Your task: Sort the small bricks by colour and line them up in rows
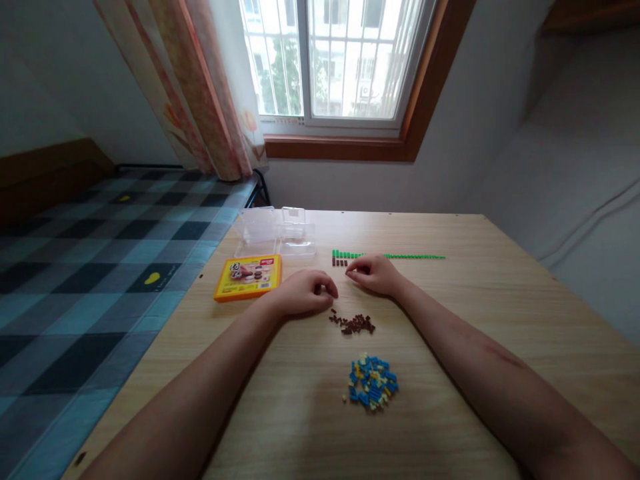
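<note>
Now beside brown row (338, 263), toward far edge of surface (280, 387): right hand (375, 273) pinched, can't tell on what.
Left hand (309, 291) curled, contents unclear; risk of skewing green row (339, 254) by dragging fingers.

Brown pieces (357, 325); at five o'clock from them, blue, yellow and cream pieces (376, 381); at one o'clock, a green row (345, 255); at ten o'clock, an orange-and-yellow box (249, 277); at nine o'clock, teal-and-black checked bedding (100, 267).

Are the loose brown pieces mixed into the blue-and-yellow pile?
No, the loose brown pieces form their own heap, with a strip of tabletop between them and the blue-and-yellow pile.
</note>
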A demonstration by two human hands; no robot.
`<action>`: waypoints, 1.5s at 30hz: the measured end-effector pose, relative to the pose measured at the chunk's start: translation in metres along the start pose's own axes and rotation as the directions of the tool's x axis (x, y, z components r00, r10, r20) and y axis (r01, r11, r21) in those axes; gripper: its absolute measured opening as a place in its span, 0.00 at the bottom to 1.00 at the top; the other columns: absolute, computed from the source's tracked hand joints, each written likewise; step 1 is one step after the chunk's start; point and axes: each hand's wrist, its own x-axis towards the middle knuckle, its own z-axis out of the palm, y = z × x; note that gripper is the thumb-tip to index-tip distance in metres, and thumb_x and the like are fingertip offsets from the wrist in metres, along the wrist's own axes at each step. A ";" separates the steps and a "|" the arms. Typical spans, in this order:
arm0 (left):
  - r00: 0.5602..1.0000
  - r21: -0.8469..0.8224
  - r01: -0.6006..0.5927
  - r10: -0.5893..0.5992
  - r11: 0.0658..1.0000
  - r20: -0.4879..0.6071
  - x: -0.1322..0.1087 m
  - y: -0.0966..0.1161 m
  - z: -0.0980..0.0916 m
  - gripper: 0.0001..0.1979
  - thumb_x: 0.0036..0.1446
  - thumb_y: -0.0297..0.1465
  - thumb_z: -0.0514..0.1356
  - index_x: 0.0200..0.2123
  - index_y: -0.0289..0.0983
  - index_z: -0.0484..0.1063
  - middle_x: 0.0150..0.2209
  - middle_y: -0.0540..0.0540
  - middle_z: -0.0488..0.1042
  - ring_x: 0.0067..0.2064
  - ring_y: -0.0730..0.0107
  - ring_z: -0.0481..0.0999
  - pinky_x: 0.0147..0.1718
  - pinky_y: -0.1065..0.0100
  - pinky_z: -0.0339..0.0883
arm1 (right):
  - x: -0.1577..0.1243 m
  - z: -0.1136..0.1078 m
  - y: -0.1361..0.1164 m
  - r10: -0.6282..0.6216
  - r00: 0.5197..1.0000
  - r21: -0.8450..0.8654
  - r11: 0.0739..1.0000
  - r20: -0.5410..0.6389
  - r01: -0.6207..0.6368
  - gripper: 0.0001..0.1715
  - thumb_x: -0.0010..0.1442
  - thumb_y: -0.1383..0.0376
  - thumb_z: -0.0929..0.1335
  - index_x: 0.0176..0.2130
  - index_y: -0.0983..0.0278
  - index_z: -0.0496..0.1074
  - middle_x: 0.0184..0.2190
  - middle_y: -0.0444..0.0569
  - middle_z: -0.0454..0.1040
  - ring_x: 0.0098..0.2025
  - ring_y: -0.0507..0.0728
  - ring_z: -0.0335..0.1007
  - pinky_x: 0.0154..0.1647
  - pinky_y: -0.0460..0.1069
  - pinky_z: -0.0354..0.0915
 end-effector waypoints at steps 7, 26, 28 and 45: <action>0.982 -0.036 -0.092 0.097 0.995 0.161 0.000 -0.001 -0.007 0.08 0.50 0.30 0.64 0.34 0.41 0.83 0.37 0.47 0.78 0.37 0.69 0.75 0.37 0.69 0.68 | 0.006 0.002 0.009 0.092 0.995 0.191 0.978 -0.047 -0.081 0.14 0.56 0.58 0.71 0.35 0.65 0.82 0.24 0.45 0.76 0.26 0.51 0.65 0.30 0.46 0.58; 0.984 -0.015 -0.136 0.137 0.991 0.109 0.003 -0.006 -0.002 0.07 0.51 0.29 0.63 0.32 0.40 0.83 0.35 0.47 0.78 0.36 0.69 0.76 0.39 0.69 0.69 | -0.048 -0.004 -0.017 0.164 0.984 0.515 0.840 0.064 -0.174 0.13 0.53 0.58 0.73 0.33 0.65 0.81 0.30 0.49 0.80 0.33 0.55 0.72 0.38 0.50 0.65; 0.984 -0.013 -0.140 0.140 0.990 0.106 0.003 -0.007 -0.002 0.07 0.51 0.30 0.63 0.33 0.40 0.83 0.35 0.47 0.78 0.36 0.69 0.76 0.39 0.69 0.69 | -0.058 -0.004 -0.022 0.157 0.985 0.495 0.852 0.067 -0.169 0.13 0.54 0.58 0.73 0.34 0.65 0.81 0.29 0.48 0.79 0.31 0.54 0.70 0.35 0.49 0.64; 0.991 0.076 -0.127 0.124 0.989 0.040 0.003 -0.009 0.001 0.06 0.54 0.31 0.64 0.33 0.40 0.82 0.35 0.47 0.77 0.37 0.70 0.75 0.38 0.70 0.67 | -0.083 -0.007 -0.057 -0.258 0.960 0.111 0.963 0.106 0.246 0.13 0.60 0.66 0.69 0.43 0.57 0.82 0.30 0.46 0.71 0.28 0.51 0.65 0.32 0.47 0.62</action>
